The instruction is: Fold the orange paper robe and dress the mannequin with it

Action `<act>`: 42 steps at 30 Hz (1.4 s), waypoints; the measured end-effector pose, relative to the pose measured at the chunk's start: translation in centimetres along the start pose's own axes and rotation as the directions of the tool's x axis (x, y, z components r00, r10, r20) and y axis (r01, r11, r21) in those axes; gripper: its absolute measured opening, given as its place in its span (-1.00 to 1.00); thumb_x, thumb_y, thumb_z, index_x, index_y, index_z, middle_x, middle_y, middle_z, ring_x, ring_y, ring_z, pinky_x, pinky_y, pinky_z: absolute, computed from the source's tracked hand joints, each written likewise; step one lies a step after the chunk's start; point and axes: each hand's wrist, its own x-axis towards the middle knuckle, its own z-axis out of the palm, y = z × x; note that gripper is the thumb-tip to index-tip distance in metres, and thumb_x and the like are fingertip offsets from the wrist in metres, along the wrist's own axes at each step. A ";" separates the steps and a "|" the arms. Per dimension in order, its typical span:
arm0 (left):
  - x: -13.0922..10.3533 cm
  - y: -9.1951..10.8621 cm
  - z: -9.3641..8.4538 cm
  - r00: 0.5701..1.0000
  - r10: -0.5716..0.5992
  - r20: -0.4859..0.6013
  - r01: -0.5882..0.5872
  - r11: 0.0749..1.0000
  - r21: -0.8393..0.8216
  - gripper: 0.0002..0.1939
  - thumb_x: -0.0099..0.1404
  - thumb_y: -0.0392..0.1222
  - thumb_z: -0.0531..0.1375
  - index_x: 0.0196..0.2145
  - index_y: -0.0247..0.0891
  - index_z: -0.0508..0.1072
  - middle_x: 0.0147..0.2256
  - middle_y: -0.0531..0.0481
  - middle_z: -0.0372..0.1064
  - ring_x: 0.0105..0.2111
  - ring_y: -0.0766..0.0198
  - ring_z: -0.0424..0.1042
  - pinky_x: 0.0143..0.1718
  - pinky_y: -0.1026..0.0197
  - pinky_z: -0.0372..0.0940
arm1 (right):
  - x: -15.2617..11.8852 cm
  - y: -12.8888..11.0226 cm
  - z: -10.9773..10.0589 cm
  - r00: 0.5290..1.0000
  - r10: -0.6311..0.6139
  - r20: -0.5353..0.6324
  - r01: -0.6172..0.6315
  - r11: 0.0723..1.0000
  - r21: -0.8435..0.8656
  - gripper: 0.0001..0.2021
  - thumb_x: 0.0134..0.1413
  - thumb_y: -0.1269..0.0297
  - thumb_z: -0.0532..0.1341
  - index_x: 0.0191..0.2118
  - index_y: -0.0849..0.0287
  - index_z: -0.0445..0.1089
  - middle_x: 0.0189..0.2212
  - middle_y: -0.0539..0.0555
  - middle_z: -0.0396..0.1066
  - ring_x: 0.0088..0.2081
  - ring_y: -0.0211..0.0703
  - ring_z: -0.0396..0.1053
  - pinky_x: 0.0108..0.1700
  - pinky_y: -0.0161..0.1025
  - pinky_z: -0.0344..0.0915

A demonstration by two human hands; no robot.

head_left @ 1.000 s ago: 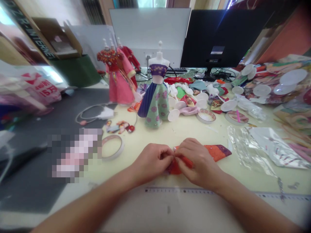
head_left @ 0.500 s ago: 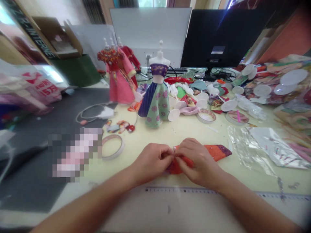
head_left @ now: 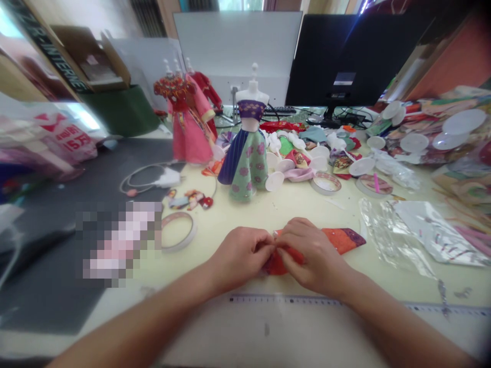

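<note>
An orange-red cloth piece (head_left: 341,240) with a purple patterned edge lies on the pale table, partly under my hands. My left hand (head_left: 245,253) pinches the cloth at its left part, fingertips pressed together. Touching those fingertips, my right hand (head_left: 307,250) pinches the same cloth from the right, with its palm over the middle of the piece. The exact spot between the fingertips is too small to make out. A ruler strip (head_left: 284,300) runs along the table just below both hands.
Beyond my hands stands a small mannequin (head_left: 247,148) in a purple top and green-blue skirt. Tape rolls (head_left: 178,231) lie at left and right. Dressed figures (head_left: 187,122), a heap of doll clothes (head_left: 303,153), two monitors (head_left: 341,61) and clear plastic bags (head_left: 433,230) surround the work area.
</note>
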 end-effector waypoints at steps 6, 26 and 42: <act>0.0 -0.1 0.0 1.000 -0.012 -0.001 0.012 1.000 0.010 -0.78 0.19 -0.25 0.02 -0.47 -0.27 0.45 -0.54 0.08 0.38 -0.52 0.39 0.28 -0.50 0.37 0.12 | 0.0 0.1 0.0 1.000 -0.012 -0.002 0.012 1.000 0.009 -0.81 -0.05 0.55 0.01 -0.38 0.25 0.35 -0.49 0.07 0.31 -0.38 -0.16 0.23 -0.24 -0.14 0.15; 0.4 -0.2 -0.3 0.979 -0.179 0.096 0.203 0.891 -0.407 -0.88 0.11 -0.26 0.06 -0.47 -0.31 0.37 -0.60 0.10 0.27 -0.62 0.45 0.20 -0.58 0.37 0.14 | 0.0 0.2 0.1 0.971 0.237 0.005 -0.233 0.951 0.204 -0.84 -0.04 0.51 0.02 -0.55 0.19 0.18 -0.59 -0.05 0.24 -0.48 -0.26 0.15 -0.30 -0.22 0.11; 0.2 0.5 -0.9 0.991 -0.113 0.071 0.131 0.935 -0.330 -0.90 0.08 -0.33 0.05 -0.49 -0.31 0.36 -0.65 0.12 0.25 -0.61 0.42 0.27 -0.55 0.35 0.18 | 0.1 0.2 -0.2 0.980 0.200 -0.023 -0.181 0.927 0.327 -0.85 -0.04 0.54 0.04 -0.40 0.17 0.27 -0.37 0.04 0.31 -0.27 -0.16 0.25 -0.19 -0.16 0.19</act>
